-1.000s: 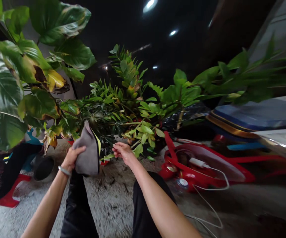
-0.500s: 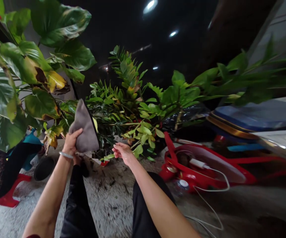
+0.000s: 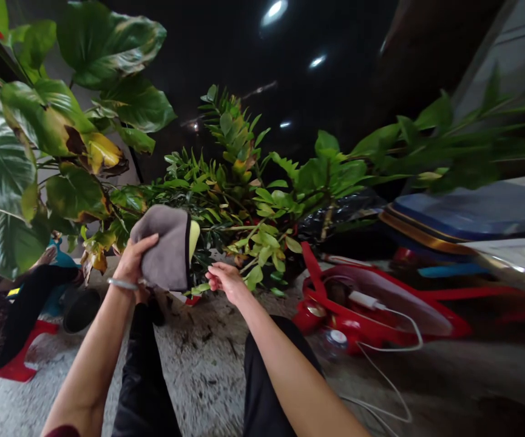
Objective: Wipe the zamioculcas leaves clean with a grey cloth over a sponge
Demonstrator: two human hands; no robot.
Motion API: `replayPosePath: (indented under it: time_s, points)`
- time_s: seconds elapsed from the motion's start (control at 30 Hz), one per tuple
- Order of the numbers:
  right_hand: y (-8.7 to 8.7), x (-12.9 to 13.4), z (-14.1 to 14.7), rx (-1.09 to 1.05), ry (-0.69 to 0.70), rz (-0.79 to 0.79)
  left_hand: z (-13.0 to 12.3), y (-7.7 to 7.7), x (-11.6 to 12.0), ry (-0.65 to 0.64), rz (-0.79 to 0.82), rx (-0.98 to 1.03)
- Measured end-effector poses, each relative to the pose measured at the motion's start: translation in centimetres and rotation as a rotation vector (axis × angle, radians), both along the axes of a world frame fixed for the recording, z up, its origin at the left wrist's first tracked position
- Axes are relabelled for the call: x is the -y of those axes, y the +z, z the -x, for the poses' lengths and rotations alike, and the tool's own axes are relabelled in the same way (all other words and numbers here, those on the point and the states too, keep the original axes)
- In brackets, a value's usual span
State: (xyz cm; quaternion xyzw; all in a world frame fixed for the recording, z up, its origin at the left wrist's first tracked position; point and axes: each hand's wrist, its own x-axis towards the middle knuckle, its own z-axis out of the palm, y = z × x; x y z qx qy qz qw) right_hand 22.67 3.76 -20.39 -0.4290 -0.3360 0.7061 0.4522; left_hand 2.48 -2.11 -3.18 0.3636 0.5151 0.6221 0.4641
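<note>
My left hand (image 3: 135, 258) grips a grey cloth (image 3: 166, 249) with a dark edge and a yellow-green underside, its thumb lying on top. Just to the right, the fingers of my right hand (image 3: 226, 280) are curled and pinched at a small green leaf (image 3: 198, 289) low on a potted plant. Exactly where the fingertips meet it is hard to make out. Leafy green stems (image 3: 262, 243) hang close beyond both hands, and the cloth covers some of the foliage behind it.
Large, partly browned leaves (image 3: 75, 188) crowd the left. A red basket-like container (image 3: 408, 328) with a white charger and cable stands on the right. Another person's dark-clothed leg (image 3: 30, 303), a red stool (image 3: 25, 352) and a dark pot (image 3: 81, 309) are at left.
The grey cloth has spread and swung to the right and down in my left hand, showing more of its yellow-green side. My right hand has stayed in place.
</note>
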Motion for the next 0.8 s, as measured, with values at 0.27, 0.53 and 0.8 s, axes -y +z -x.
replayPosePath:
  time_s: [0.27, 0.53, 0.8]
  points:
    - [-0.6, -0.2, -0.3, 0.018, 0.009, 0.003, -1.5, -6.0, -1.7, -0.318, 0.309, -0.191]
    - [-0.8, -0.4, -0.3, 0.018, 0.007, 0.024, 0.9, 0.6, -2.6, -0.268, 0.036, -0.162]
    - [-0.6, -0.1, 0.0, 0.011, 0.016, 0.021, 0.8, -5.6, -1.3, -0.255, 0.287, -0.176]
